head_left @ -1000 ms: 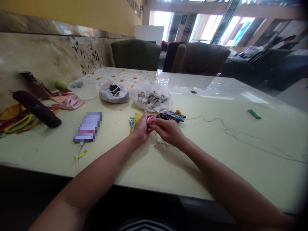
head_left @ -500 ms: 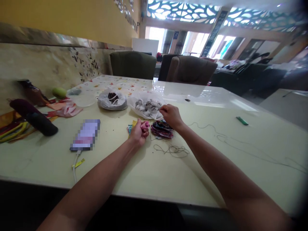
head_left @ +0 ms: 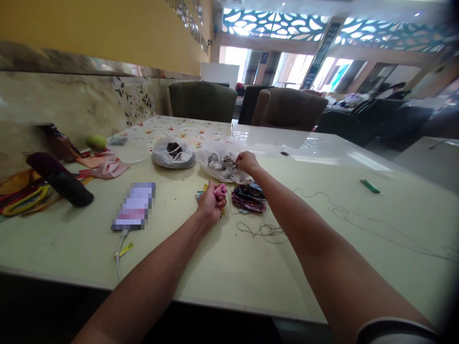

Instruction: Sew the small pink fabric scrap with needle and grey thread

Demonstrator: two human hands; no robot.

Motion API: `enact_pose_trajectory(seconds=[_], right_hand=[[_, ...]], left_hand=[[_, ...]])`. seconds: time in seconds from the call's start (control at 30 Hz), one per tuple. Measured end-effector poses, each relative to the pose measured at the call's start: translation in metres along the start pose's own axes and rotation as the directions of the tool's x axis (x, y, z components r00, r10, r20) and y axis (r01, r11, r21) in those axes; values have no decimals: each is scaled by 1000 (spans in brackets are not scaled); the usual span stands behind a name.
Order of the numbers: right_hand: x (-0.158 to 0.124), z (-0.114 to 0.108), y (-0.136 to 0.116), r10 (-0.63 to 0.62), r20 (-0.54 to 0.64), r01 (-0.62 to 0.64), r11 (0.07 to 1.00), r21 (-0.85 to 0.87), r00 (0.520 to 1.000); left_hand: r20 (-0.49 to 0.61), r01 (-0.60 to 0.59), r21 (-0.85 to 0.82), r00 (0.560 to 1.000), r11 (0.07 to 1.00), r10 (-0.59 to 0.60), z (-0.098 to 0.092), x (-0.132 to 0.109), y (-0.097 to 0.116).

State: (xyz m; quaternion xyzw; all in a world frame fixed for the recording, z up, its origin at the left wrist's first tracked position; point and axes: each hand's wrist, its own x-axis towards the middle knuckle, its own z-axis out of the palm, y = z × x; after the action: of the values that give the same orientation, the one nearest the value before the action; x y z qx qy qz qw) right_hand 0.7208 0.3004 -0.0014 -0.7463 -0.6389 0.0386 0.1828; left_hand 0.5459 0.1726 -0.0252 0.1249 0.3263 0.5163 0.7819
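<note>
My left hand [head_left: 211, 204] is closed around a small pink cloth pouch [head_left: 220, 190], its open end facing up. Behind that hand, some yellow and teal patterned cloth [head_left: 200, 196] lies partly hidden. My right hand [head_left: 248, 162] has its fingers pinched together at the right side of a white plastic bag [head_left: 206, 167] of grey-white fluffy stuffing [head_left: 225, 161]; what sits between the fingertips is too small to make out. Below my right wrist is a stack of dark patterned cloth pieces [head_left: 248, 198], with a loose tangle of thread [head_left: 263, 232] in front.
A second plastic bag [head_left: 163, 160] holds dark bits. To the left lie a phone [head_left: 134, 205] on a cable, a dark cylinder [head_left: 73, 186], pink cloth [head_left: 113, 167] and a green fruit [head_left: 96, 142]. A green cutter-like object [head_left: 370, 186] lies right, beyond long thread.
My right hand has moved slightly left, to the stuffing in the bag. My left hand still holds the pink pouch. The whole view has shifted a little.
</note>
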Motion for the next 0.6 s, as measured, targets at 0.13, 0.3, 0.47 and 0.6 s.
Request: enact_pose_trajectory(seconds=[0.13,0.3,0.47,0.6], right_hand=[[-1,-3,6,-9,-57,11,999,42,998],[-4,-7,9,8,-120,9,991,135,993],[-14,-3,3,123,-47,-104,949,298,991],[-18,2,-1,153,63,-165,915,367,986]], left_hand=[[1,-4,-9,1000,1000,4,0,0,0],[-2,-20,-5,1000,1000,20,-4,3,-2],[1,-19,-5,1000,1000,19,-4,5,-2],[19,-12,-14,1000,1000,12,-4,3,-1]])
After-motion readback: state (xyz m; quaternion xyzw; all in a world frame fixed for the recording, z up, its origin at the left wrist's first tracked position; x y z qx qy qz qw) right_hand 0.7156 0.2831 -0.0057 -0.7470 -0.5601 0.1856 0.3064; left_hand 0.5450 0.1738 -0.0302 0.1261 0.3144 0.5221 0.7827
